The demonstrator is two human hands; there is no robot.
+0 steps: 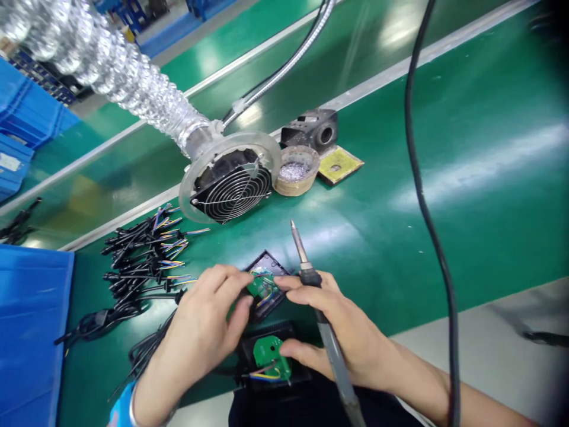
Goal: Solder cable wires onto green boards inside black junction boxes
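Left: black cables point(137, 249) with stripped-back colored leads, on green surface point(364, 237). Left hand point(195, 314), palm down, fingers curled at upper circuit board point(262, 284) in black housing point(267, 261); firmness of pinch cannot be told. Apparent step: steadying board; next move calls for light fingertips, wires unstrained. Lower circuit board point(265, 351) nearer body. Right hand point(351, 332), apart from left, clasps soldering iron point(331, 350), tip raised, fingertips at upper board.

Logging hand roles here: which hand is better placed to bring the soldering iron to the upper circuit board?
Right, I'd judge: the right hand holds the soldering iron, close beside the upper circuit board. The left hand is also close but holds no iron.
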